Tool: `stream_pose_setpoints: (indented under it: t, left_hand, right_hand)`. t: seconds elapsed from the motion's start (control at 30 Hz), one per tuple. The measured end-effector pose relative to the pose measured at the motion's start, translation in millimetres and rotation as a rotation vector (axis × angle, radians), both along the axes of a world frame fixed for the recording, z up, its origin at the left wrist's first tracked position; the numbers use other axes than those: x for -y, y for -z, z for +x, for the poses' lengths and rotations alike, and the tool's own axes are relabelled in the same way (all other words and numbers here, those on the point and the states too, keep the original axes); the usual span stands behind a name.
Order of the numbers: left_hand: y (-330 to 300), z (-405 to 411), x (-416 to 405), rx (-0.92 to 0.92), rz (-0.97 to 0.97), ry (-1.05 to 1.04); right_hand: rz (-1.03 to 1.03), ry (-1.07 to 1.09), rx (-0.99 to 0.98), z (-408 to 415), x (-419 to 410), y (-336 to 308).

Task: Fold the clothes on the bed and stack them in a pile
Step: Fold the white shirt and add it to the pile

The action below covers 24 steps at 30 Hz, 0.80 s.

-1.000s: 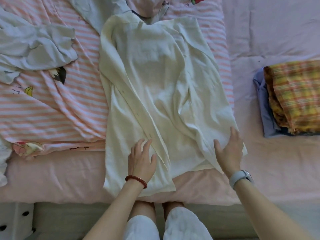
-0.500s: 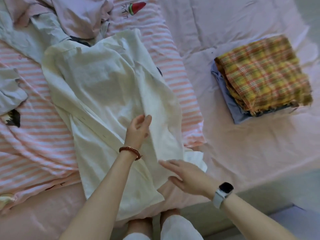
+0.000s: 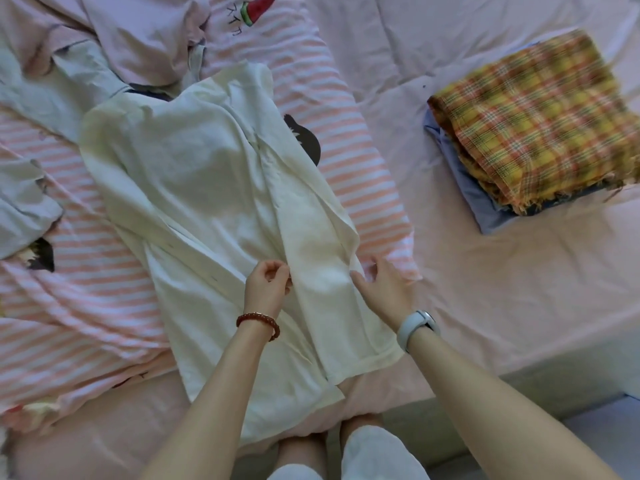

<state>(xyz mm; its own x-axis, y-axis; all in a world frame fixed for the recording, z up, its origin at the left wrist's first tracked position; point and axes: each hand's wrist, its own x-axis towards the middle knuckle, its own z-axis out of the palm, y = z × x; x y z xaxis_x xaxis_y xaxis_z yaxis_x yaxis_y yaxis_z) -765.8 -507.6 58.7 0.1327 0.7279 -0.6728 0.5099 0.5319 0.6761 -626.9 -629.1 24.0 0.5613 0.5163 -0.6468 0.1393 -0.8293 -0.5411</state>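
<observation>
Two hands work at the near end of a white shirt (image 3: 207, 209) spread lengthwise on the bed (image 3: 502, 289). The left hand (image 3: 266, 289), fingers curled, pinches the inner edge of the shirt's folded-over right panel. The right hand (image 3: 384, 289) lies flat and relaxed on that panel's outer edge, fingers straight, thumb on the cloth. The panel runs as a long strip to the hem, which hangs slightly past the bed's near edge. Left of the shirt and under it lies a pink striped sheet (image 3: 76, 306), with a pale blue garment (image 3: 52, 98) crumpled on it further left. Beyond the shirt's collar sits a bunched lilac garment (image 3: 145, 36). Well to the right of the shirt is the pile (image 3: 540, 126), a plaid cloth topmost over blue folded pieces, its frayed edge toward the near side. Between shirt and pile the bed is bare pink sheet, and more of it lies right of the hem.
</observation>
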Motion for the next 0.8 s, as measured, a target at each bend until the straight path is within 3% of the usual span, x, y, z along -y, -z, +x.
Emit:
stream_pose_setpoints:
  t: [0.07,0.13,0.3,0.37,0.43,0.53,0.6,0.63,0.7,0.8]
  left_hand:
    - [-3,-1,-1,0.026,-0.032,-0.019]
    - [-7,1,-2,0.047,-0.066,-0.003]
    - [-23,20,-8,0.105,-0.086,0.125]
    - [-33,30,-13,0.157,-0.101,0.114]
    - [-42,39,-20,0.247,-0.2,0.04]
    - [-50,35,-34,0.431,-0.442,-0.09]
    - [-48,20,-39,0.551,-0.51,-0.107]
    - [-45,12,-39,0.537,-0.495,-0.089]
    - [-37,-4,-34,0.32,-0.384,-0.05]
    - [-22,-21,-26,0.122,-0.304,-0.112]
  right_hand:
    - [0.035,0.123,-0.092,2,-7,5]
    - [0.077,0.282,-0.052,14,-9,-1]
    - [0.395,0.513,0.408,73,0,-66]
    - [0.524,0.355,0.534,76,-1,-96]
    - [0.595,-0.042,0.51,54,0,-110]
    - [0.476,-0.723,0.083,-5,11,-103]
    - [0.257,-0.959,-0.111,-34,20,-88]
    - [0.181,-0.997,-0.14,-42,25,-80]
    - [0.106,-0.958,-0.119,-49,33,-65]
    - [0.104,-0.715,0.076,-47,43,-45]
